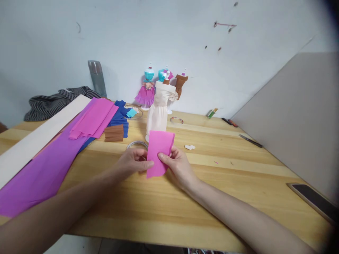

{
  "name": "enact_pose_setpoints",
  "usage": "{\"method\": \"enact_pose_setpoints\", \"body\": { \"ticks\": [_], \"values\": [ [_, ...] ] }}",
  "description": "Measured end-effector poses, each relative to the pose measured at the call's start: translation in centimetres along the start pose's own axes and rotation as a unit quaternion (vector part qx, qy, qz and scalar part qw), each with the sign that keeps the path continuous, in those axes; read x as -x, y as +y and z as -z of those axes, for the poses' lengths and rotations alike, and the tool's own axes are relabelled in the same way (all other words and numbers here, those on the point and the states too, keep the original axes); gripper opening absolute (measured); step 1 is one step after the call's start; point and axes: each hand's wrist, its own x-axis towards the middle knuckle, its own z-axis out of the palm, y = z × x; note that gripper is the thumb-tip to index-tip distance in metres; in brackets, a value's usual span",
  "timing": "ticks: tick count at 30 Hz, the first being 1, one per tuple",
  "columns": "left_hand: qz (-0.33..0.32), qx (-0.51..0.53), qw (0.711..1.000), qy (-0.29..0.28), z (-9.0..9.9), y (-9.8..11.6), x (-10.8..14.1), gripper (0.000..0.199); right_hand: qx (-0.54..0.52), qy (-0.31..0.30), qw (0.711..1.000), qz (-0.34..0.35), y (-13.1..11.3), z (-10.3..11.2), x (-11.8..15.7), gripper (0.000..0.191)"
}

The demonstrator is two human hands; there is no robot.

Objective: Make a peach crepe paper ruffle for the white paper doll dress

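"Left hand (pixel 131 162), right hand (pixel 181 167): state?"

"Both pinching the pink sheet (pixel 159 145): left at its left edge, right thumb on its face, fingers mostly behind."

"Position?"

"Raised over the table (pixel 148 208), in front of the cream dress (pixel 160 104)."

"Handling?"

"Looks light, soft, thin; likely creases or tears easily. I'd hold it flat by opposite edges, gently."

"Containers?"

"Grey bottle (pixel 97 79) back by the wall (pixel 127 31). Can't tell what's in it."

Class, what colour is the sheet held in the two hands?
The sheet is bright pink; it shows in the head view, the only one.
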Motion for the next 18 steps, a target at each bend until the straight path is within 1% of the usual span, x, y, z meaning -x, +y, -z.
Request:
{"method": "enact_pose_setpoints", "body": {
  "ticks": [3,7,9,10,12,13,14,16,18],
  "values": [
    [-0.008,0.022,0.999,0.039,-0.2,0.2,0.2,0.027,0.003,-0.021,1.0,-0.004,0.2,0.0,0.2,0.032],
    [-0.024,0.067,0.993,0.096,-0.1,0.9,0.4,0.025,0.048,-0.028,0.998,-0.022,0.6,1.0,-0.4,0.03],
    [-0.03,0.038,0.992,0.116,-0.1,1.1,0.4,0.026,0.068,-0.038,0.997,-0.028,0.8,1.7,-0.9,0.031],
    [-0.027,0.014,0.992,0.121,0.0,1.1,0.4,0.027,0.081,-0.043,0.996,-0.019,0.7,2.1,-1.2,0.03],
    [-0.018,-0.04,0.992,0.118,0.2,0.9,0.3,0.027,0.121,-0.042,0.991,0.036,0.3,2.7,-1.5,0.031],
    [-0.017,-0.072,0.991,0.11,0.3,0.8,0.2,0.026,0.152,-0.038,0.984,0.079,-0.1,2.9,-1.6,0.039],
    [-0.024,-0.108,0.988,0.104,0.4,0.7,0.2,0.025,0.191,-0.035,0.973,0.127,-0.6,3.1,-1.6,0.05],
    [-0.06,-0.199,0.973,0.096,0.6,0.4,0.2,0.026,0.278,-0.039,0.937,0.207,-1.7,3.1,-1.4,0.069],
    [-0.1,-0.281,0.951,0.083,0.6,0.3,0.2,0.028,0.35,-0.063,0.904,0.237,-2.7,3.0,-1.0,0.075]
  ]
}}
